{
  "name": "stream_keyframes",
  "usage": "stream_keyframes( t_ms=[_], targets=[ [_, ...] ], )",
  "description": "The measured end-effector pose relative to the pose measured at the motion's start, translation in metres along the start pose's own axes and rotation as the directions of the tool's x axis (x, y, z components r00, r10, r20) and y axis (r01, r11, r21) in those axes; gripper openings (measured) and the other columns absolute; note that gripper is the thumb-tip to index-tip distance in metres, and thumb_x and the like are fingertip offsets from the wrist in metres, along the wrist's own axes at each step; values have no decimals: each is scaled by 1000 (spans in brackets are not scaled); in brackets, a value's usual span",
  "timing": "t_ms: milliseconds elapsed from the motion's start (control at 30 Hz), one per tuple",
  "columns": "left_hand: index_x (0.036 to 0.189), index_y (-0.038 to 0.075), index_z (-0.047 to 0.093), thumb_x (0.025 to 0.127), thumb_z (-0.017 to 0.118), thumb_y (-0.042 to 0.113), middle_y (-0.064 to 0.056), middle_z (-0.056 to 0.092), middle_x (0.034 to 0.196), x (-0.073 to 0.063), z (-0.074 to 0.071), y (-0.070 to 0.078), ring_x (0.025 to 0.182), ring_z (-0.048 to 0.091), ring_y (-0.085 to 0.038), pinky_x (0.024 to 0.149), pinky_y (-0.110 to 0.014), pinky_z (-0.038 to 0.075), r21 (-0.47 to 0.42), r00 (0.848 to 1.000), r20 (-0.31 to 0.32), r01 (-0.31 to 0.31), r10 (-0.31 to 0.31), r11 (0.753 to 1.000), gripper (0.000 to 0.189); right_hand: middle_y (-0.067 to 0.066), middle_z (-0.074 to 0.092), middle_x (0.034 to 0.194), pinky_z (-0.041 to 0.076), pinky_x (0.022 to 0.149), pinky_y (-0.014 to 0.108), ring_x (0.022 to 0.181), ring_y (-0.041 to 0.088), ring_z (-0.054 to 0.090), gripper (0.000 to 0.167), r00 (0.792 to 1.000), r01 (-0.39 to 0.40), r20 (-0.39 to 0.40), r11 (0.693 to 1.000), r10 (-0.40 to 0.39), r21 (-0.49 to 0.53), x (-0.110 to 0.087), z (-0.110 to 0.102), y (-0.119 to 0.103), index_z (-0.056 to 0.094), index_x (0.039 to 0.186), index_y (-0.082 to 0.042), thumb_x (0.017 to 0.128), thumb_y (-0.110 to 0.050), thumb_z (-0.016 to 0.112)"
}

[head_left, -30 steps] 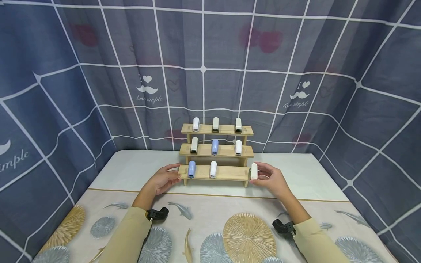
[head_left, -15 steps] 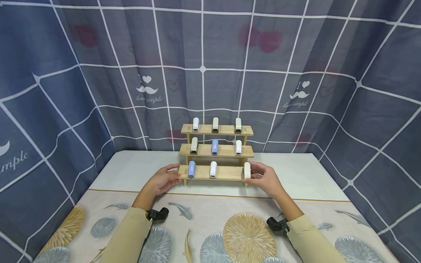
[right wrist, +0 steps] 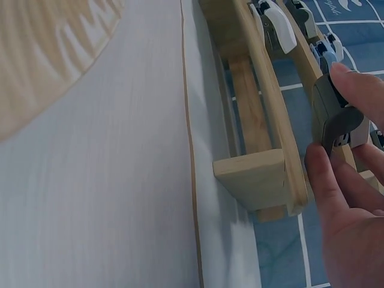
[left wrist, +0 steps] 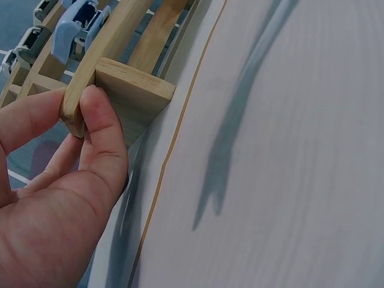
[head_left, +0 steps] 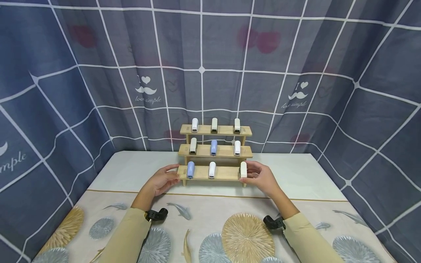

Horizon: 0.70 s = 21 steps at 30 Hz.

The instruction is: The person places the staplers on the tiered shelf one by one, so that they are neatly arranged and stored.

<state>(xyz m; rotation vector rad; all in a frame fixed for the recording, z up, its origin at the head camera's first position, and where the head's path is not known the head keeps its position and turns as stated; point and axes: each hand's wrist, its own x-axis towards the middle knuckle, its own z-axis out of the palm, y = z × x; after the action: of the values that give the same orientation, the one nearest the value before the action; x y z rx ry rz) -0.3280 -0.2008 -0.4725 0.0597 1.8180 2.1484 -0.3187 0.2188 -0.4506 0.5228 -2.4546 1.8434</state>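
A three-tier wooden stand bears small staplers. My left hand pinches the left end of its lowest shelf between thumb and fingers; the left wrist view shows the grip on the board's end. My right hand grips a cream stapler with a dark grey base between thumb and fingers, at the right end of the lowest shelf. Whether that stapler touches the board cannot be told. On the same shelf stand a blue stapler at left and a white stapler in the middle.
The middle shelf carries a cream stapler, a blue stapler and a white stapler. Three more pale staplers line the top shelf. Behind the table hangs a blue checked curtain.
My right hand has moved left with the cream stapler, from just beyond the lowest shelf's right end to over that end. My left hand has stayed on the stand.
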Motion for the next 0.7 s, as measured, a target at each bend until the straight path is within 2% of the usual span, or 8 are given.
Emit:
stream_keyframes(
  t_ms=[433, 700],
  targets=[
    [159, -3, 24, 97, 57, -9, -5, 67, 107, -1, 0, 0, 88, 68, -11, 79, -20, 60, 4, 1000, 16, 3, -3, 1000, 71, 24, 61, 137, 61, 92, 27, 118, 35, 68, 74, 999, -37, 29, 999, 38, -6, 9, 7, -1, 57, 140, 2, 75, -7, 91],
    [159, -3, 25, 96, 57, -10, -7, 66, 110, -1, 1, 3, 90, 68, -12, 79, -20, 61, 5, 1000, 16, 5, -6, 1000, 71, 26, 62, 136, 60, 97, 29, 119, 38, 67, 71, 1000, -12, 25, 1000, 12, -25, 14, 13, -1, 58, 137, 6, 76, -6, 90]
  ],
)
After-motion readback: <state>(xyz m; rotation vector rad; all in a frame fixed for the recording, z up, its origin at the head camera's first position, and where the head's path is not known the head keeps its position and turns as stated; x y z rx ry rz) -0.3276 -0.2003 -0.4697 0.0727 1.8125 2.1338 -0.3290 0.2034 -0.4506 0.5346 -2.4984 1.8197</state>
